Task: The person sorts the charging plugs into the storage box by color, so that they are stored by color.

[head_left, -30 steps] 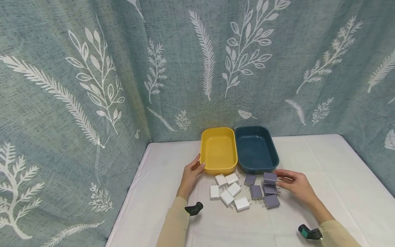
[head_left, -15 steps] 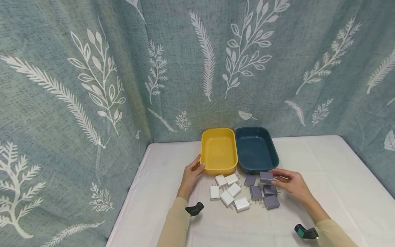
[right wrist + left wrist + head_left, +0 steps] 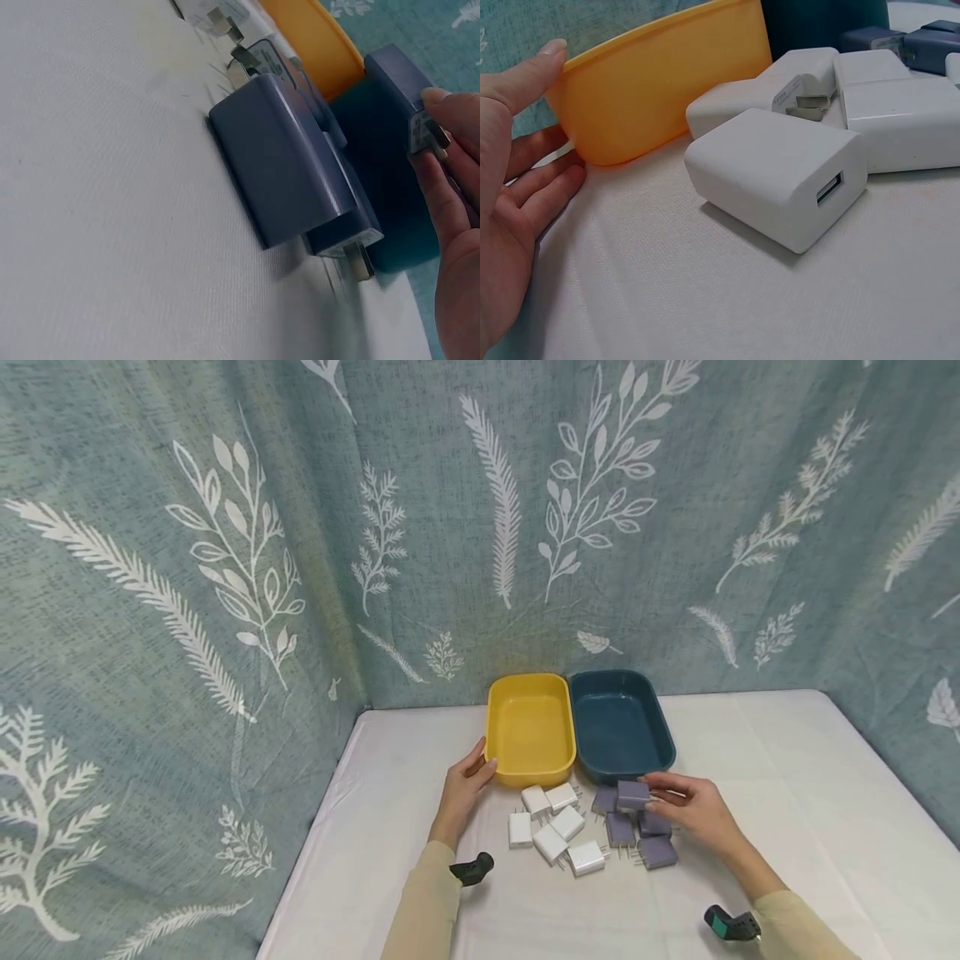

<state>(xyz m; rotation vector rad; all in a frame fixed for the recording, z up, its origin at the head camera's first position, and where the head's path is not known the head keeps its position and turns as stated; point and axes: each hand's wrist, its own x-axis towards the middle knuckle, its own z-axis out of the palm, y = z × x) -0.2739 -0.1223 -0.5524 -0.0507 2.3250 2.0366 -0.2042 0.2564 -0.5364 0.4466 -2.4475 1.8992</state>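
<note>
The purple charger (image 3: 633, 795) is in the right hand (image 3: 693, 807), pinched between thumb and fingertips, the hand closed only as far as the charger's width; it is raised above the desk (image 3: 757, 760), just in front of the near rim of the blue tray (image 3: 626, 727); its metal prongs (image 3: 437, 137) point toward the hand. Under and around it lie four other purple chargers (image 3: 657, 852), close together on the desk; in the right wrist view one of them (image 3: 281, 161) fills the middle, its long side uppermost.

The left hand (image 3: 459, 789) holds the near left corner of the yellow tray (image 3: 532, 775), thumb on the rim and fingers loosely bent against the wall; the yellow tray stands side by side with the blue tray, no chargers in either. In front of the yellow tray lies a loose group of six white chargers (image 3: 550, 842), left of the purple ones; the nearest in the left wrist view shows a USB slot (image 3: 829, 188).

Beige sleeves (image 3: 423, 902) cover both forearms; a white cloth covers the desk; behind hangs a teal curtain (image 3: 435, 510) with white leaf prints.
</note>
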